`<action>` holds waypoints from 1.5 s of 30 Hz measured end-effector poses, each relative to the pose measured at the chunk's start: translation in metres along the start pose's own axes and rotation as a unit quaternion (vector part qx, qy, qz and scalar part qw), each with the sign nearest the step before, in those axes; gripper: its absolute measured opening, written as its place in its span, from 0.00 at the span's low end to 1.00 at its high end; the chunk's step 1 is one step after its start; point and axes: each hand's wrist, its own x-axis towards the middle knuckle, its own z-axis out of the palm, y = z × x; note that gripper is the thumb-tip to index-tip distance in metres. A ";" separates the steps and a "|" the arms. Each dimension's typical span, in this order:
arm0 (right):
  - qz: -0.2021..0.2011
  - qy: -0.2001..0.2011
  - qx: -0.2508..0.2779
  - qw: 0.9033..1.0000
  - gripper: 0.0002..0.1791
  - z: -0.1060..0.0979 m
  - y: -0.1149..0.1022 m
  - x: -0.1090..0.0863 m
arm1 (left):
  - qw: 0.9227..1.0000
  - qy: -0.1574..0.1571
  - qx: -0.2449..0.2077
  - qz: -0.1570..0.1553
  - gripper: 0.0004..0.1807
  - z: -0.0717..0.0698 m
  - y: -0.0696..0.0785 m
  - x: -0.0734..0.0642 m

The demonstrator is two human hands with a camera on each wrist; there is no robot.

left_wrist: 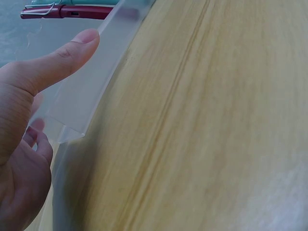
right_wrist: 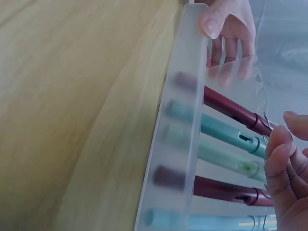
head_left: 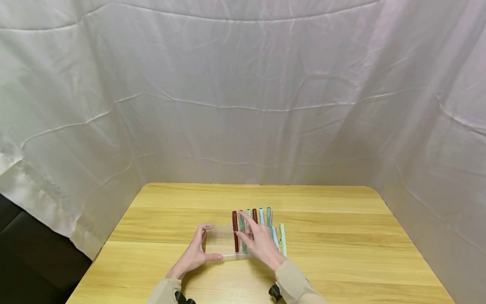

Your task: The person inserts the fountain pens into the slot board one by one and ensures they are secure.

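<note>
My left hand (head_left: 195,253) grips the left end of a translucent plastic pen tray (head_left: 220,239), with the thumb on its near edge. A dark red pen (head_left: 235,226) stands leftmost in a row in the tray. My right hand (head_left: 260,242) is over the row, index finger extended near the red pen's cap and thumb beside its middle. Next to that pen come a teal pen (right_wrist: 226,130), a pale green pen (right_wrist: 226,155), another dark red pen (right_wrist: 226,189) and a light blue pen (right_wrist: 216,222). The hand covers part of the row.
A grey-blue pen (head_left: 269,216) stands at the row's right. Farther right are another light blue pen (head_left: 275,237) and a pale green pen (head_left: 283,240). All this is on a wooden table (head_left: 341,253), with a white curtain (head_left: 247,126) around its back and sides.
</note>
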 end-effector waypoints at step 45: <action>0.205 0.097 0.184 0.956 0.34 -0.062 0.059 -0.049 | 1.000 0.006 0.000 -0.010 0.57 0.001 0.000 0.000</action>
